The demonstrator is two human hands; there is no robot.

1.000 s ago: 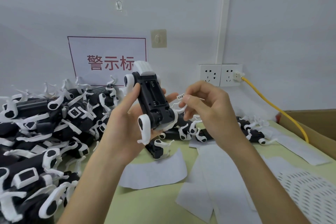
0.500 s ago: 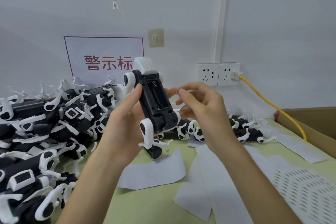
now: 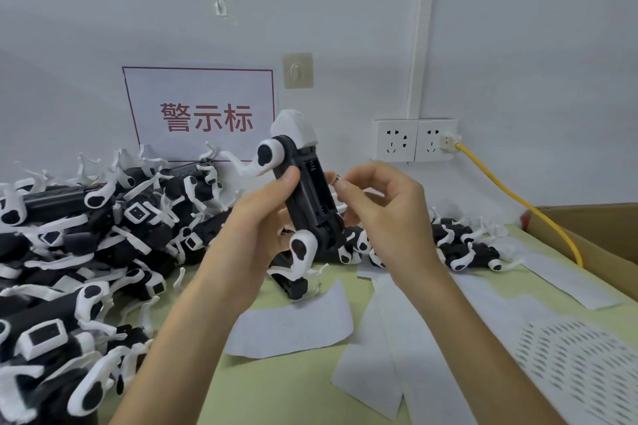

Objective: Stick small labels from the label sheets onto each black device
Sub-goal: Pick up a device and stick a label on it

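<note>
In the head view, the left hand point(image 3: 255, 228) curls thumb and fingers round a black device point(image 3: 310, 197) held upright above the bench point(image 3: 276, 390), recessed face toward the camera. The right hand point(image 3: 383, 214) pinches a small label point(image 3: 337, 179) between thumb and forefinger just beside the device's right edge. A pile of devices point(image 3: 103, 235) crowds the bench's left side, further devices point(image 3: 473, 252) lie partly hidden behind the right wrist, label sheets point(image 3: 290, 328) lie flat below the hands, and a cardboard box point(image 3: 593, 228), yellow cable point(image 3: 518, 203) and wall sockets point(image 3: 414, 140) stand to the right.
</note>
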